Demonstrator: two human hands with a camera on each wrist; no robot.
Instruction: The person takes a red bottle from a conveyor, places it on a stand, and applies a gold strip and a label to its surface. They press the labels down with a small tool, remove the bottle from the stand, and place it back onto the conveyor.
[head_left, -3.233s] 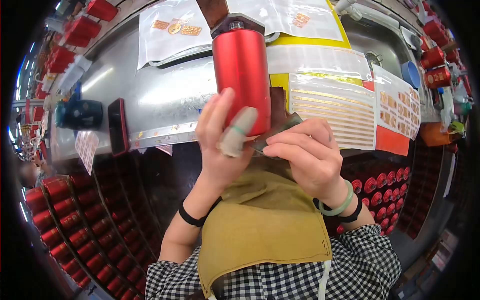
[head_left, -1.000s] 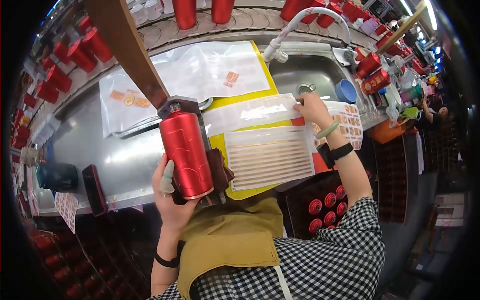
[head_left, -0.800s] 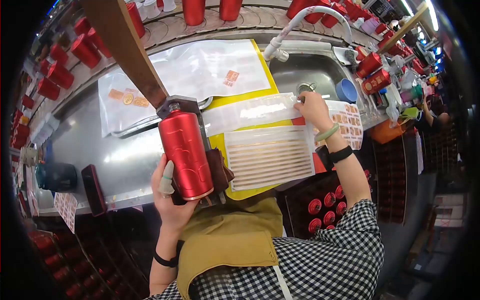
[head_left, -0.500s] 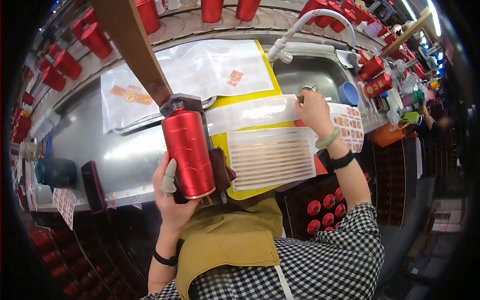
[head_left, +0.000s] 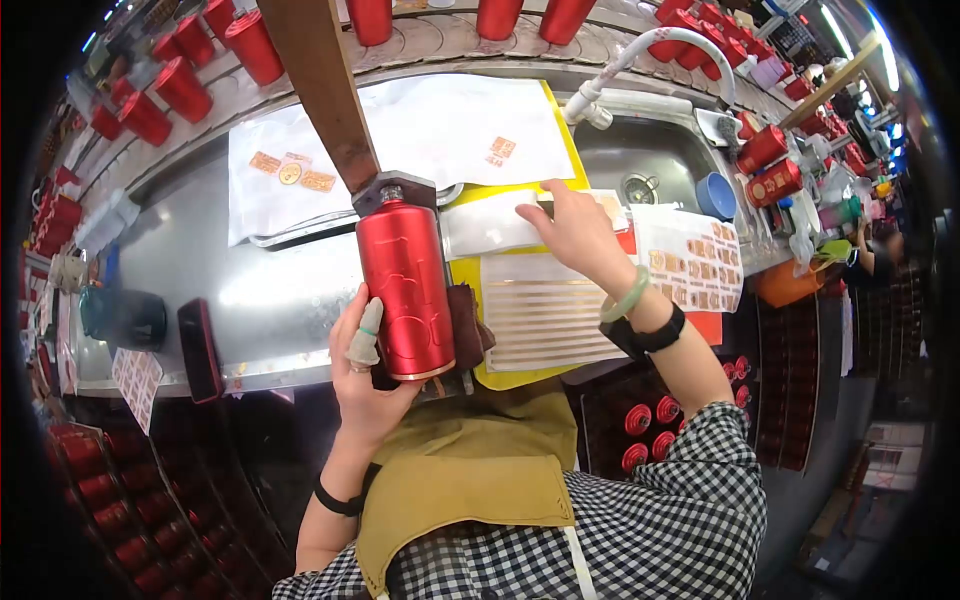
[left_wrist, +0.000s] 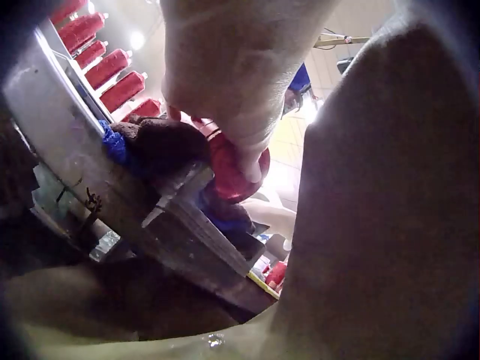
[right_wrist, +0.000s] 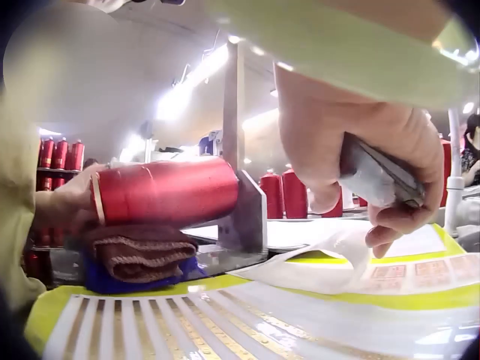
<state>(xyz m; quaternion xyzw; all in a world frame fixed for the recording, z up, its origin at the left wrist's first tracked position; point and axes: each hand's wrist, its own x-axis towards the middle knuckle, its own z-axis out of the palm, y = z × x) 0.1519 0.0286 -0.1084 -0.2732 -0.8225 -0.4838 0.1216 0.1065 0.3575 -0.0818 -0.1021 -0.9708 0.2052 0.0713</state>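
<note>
A red metal bottle, marked with faint curved outlines, lies with its neck at a dark bracket. My left hand holds its lower end from the left, with pale covers on some fingers. In the right wrist view, my right hand grips a flat dark scraper inside its curled fingers. Below those fingers, a white backing sheet bends upward beside orange printed decals. Seen from the head, the hand is over the right part of this strip.
A wooden post rises behind the bracket. Folded brown cloth lies beside the bottle. A gold-striped sheet and a decal sheet lie to the right, near a sink. A phone stands at left.
My right hand went from the bottle's base to the strip's right end, then moved left as the white sheet lifted. My left hand still holds the bottle. The head view shifted slightly.
</note>
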